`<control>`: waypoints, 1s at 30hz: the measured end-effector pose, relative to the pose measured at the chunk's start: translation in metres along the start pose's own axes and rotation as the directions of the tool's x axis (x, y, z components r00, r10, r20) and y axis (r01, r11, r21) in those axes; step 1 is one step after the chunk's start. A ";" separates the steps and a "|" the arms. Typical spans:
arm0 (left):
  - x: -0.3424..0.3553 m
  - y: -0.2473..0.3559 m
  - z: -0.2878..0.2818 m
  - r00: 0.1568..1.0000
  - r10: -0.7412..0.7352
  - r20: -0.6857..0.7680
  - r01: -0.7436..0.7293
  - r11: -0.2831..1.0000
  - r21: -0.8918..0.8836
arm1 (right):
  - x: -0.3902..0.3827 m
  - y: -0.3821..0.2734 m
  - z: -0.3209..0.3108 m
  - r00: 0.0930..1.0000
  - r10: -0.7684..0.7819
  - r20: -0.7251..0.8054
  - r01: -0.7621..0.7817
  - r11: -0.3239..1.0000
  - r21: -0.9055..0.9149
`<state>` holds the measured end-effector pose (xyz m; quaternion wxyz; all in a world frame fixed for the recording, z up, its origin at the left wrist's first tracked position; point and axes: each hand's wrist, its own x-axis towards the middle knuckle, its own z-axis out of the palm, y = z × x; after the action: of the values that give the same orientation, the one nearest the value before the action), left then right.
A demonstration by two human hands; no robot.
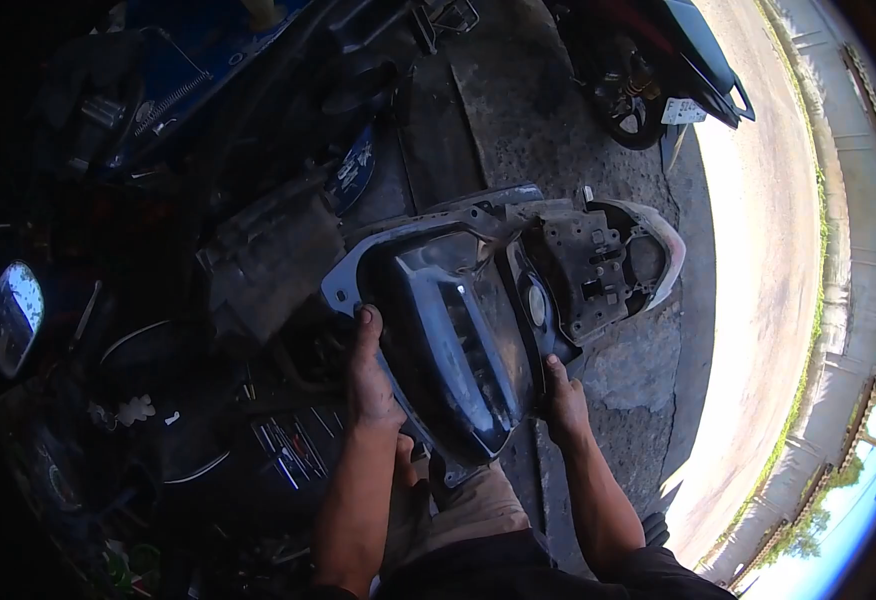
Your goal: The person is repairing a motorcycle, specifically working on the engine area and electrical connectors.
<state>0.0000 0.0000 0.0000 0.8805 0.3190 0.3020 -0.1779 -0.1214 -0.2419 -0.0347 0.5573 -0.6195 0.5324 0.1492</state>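
Observation:
A scooter's rear body section [458,340] hangs before me at waist height, gripped from both sides. It has a dark, glossy, trough-like middle and a grey rim, and it tapers to a perforated tail plate [588,270] with a pale curved end piece [670,250]. My left hand [370,375] is closed round its left edge, thumb on top and fingers hidden underneath. On the opposite edge, near a dark crosspiece with an oval light spot, my right hand [566,400] is closed in the same way, its fingertips mostly out of sight.
Several slim tools [293,448] lie in a dark tray at lower left, with a mirror [18,305] farther left. A blue surface [193,75] holds a coil spring [173,103]. A parked motorcycle [638,110] stands at upper right, beside the sunlit road [758,300].

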 end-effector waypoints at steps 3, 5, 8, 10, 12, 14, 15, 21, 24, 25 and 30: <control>0.007 0.002 0.011 0.998 -0.060 0.028 0.060 0.998 0.018 | 0.003 0.001 -0.006 0.997 0.071 0.015 -0.070 0.996 -0.056; 0.027 0.002 0.019 0.996 -0.075 0.040 0.073 0.996 0.053 | 0.022 -0.001 -0.004 0.998 0.054 0.030 -0.055 0.997 0.050; 0.036 -0.004 0.015 0.988 -0.134 0.071 0.132 0.991 0.029 | 0.026 0.006 -0.010 0.997 0.081 0.007 -0.081 0.997 0.007; 0.038 -0.005 0.017 0.990 -0.128 0.066 0.125 0.991 0.044 | 0.025 -0.001 -0.013 0.997 0.071 0.041 -0.070 0.997 -0.026; 0.043 -0.006 0.015 0.987 -0.133 0.088 0.130 0.991 0.040 | 0.018 -0.015 -0.018 0.994 0.059 0.090 -0.052 0.996 -0.076; 0.047 -0.003 0.007 0.981 -0.163 0.106 0.164 0.986 -0.003 | 0.008 -0.030 -0.023 0.971 0.154 0.186 -0.113 0.971 -0.212; 0.050 -0.007 0.005 0.979 -0.157 0.129 0.158 0.987 -0.001 | 0.001 -0.038 -0.033 0.974 0.168 0.151 -0.089 0.900 -0.426; 0.057 -0.025 0.001 0.966 0.188 0.179 -0.216 0.964 0.156 | -0.052 -0.135 -0.010 0.792 -0.507 0.341 0.605 0.570 -0.556; 0.053 -0.030 -0.007 0.942 0.320 0.106 -0.332 0.935 0.126 | -0.045 -0.182 0.067 0.373 -0.758 0.535 0.879 0.103 -0.466; 0.051 -0.032 -0.005 0.911 0.403 0.087 -0.412 0.885 0.217 | -0.040 -0.200 0.088 0.193 -0.747 0.636 0.898 -0.126 -0.421; 0.040 -0.026 -0.021 0.917 0.385 0.104 -0.394 0.828 0.399 | -0.009 -0.228 0.206 -0.124 -0.442 0.889 0.829 -0.538 -0.152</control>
<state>0.0083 -0.0095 -0.0503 0.8138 0.5502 0.1779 -0.0574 0.1476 -0.1049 0.0244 0.1501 -0.9040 -0.3974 0.0473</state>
